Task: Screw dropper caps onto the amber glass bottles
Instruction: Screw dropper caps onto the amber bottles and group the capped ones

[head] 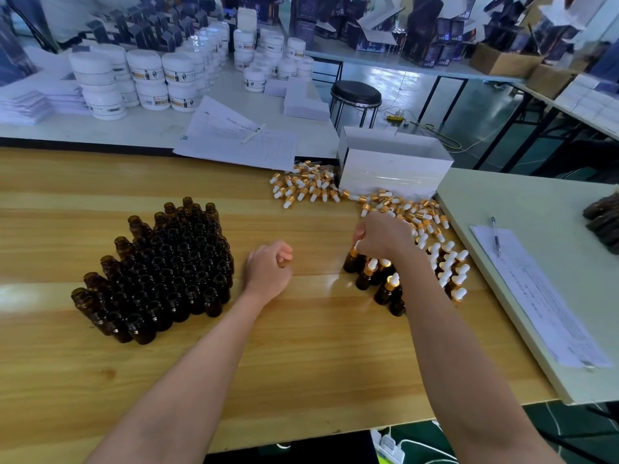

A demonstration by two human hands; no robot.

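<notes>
Several uncapped amber glass bottles [160,272] stand packed together on the left of the wooden table [301,346]. At the right stands a group of capped bottles [385,283] with gold collars and white bulbs. Loose dropper caps [308,187] lie in a heap behind them. My right hand [385,236] grips the cap of a bottle [351,259] at the group's far left corner. My left hand [268,266] rests on the table between the two groups, fingers curled into a loose fist, nothing visible in it.
A white box [392,162] stands behind the caps. Papers with a pen [234,139] lie at the back. A pale board [522,262] on the right carries a sheet and pen [495,236]. White jars [140,78] crowd the rear table, and a stool [355,95] stands beyond.
</notes>
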